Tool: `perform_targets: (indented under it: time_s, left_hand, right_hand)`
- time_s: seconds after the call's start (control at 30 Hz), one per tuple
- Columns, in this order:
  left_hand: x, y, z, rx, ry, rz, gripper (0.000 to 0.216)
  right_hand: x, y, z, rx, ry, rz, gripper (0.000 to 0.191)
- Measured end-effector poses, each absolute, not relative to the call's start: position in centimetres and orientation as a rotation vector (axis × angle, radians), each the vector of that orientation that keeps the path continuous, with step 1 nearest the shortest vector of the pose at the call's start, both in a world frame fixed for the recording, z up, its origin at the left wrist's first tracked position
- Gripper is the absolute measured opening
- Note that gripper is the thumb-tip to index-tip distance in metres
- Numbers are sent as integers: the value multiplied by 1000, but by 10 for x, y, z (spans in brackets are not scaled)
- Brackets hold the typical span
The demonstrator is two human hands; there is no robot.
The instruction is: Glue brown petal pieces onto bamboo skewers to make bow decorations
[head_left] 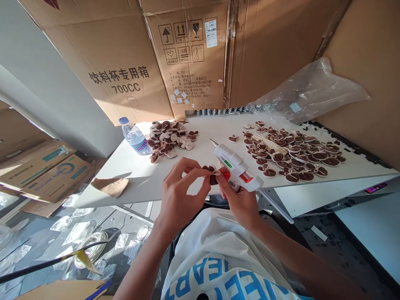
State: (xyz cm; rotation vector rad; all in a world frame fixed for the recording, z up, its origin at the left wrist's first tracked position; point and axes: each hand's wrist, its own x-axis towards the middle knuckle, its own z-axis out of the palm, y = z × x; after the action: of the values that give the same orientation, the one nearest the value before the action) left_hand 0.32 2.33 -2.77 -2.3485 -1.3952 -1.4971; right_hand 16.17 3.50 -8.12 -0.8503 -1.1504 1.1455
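My left hand (180, 192) pinches a small brown bow-shaped piece (211, 173) tied with pale string, thumb and fingers closed on its left side. My right hand (240, 201) wraps a white glue gun (236, 168) with an orange trigger, its nozzle pointing up and away to the left, and its fingertips also touch the bow piece. Both hands hover just above the near edge of the white table (206, 152).
A heap of brown and white discs (168, 139) lies at the table's far left beside a water bottle (135, 136). Several finished bows (290, 152) and thin sticks (269, 143) spread at right. Cardboard boxes (187, 54) stand behind; a plastic bag (309, 93) lies right.
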Motion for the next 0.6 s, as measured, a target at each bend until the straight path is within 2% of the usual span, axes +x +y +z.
perform_targets:
  time_s: [0.17,0.4,0.6]
  left_hand:
    - [0,23,-22,-2448,-1474,-1544,15]
    - [-10,25,-22,-2439,-1752,-2041,14]
    - [-4,28,-25,-2643,-2051,-1884,23]
  right_hand:
    - [162,36,-80,-884,-1168,1116,40]
    - [162,34,-84,-921,-1154,1088,40]
    - [161,34,-84,-905,-1166,1085,40]
